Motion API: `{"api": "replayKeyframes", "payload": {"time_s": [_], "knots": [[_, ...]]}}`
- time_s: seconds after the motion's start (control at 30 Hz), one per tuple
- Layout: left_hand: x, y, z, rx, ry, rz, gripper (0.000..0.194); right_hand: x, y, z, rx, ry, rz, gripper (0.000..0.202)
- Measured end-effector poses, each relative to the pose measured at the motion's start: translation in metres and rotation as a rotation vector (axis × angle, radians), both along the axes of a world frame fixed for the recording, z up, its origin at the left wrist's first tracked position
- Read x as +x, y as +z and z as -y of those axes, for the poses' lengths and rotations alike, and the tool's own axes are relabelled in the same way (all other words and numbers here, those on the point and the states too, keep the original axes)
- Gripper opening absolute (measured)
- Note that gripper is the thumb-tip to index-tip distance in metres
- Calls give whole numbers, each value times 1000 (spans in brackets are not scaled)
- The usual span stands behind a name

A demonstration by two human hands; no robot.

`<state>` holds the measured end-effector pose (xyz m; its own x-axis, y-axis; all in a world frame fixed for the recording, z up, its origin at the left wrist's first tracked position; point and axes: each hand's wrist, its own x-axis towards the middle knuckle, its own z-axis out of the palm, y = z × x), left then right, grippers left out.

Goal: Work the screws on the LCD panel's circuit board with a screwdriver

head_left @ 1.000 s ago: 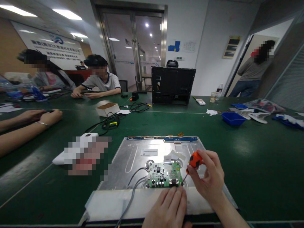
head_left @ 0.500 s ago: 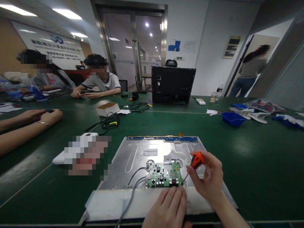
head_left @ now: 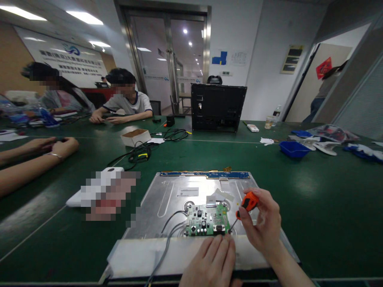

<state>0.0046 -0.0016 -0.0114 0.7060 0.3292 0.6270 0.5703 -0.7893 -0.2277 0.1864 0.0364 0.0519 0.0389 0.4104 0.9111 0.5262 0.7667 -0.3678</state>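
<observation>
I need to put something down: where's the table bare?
Bare: green table right of the metal panel, nearer than the blue tray; also between panel and black casing. Crowded: around white box and cables; at circuit board and screwdriver.

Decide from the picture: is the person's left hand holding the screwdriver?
No, the right hand holds the screwdriver, its shaft slanting down to the green board's corner.

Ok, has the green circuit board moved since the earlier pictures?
No, the green circuit board shows no visible shift either way; it sits in the same place on the metal panel.
</observation>
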Motion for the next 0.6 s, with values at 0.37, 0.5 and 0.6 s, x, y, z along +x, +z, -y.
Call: {"api": "replayKeyframes", "payload": {"time_s": [0.37,0.5,0.6], "knots": [[2,-9,0,6,0,44,50,-1,4,3,-25,-33,41,53],[2,-9,-1,4,-14,52,51,-2,4,2,11,4,20,60],[2,-8,0,-2,-11,35,51,-1,5,2,4,15,34,57]]}}
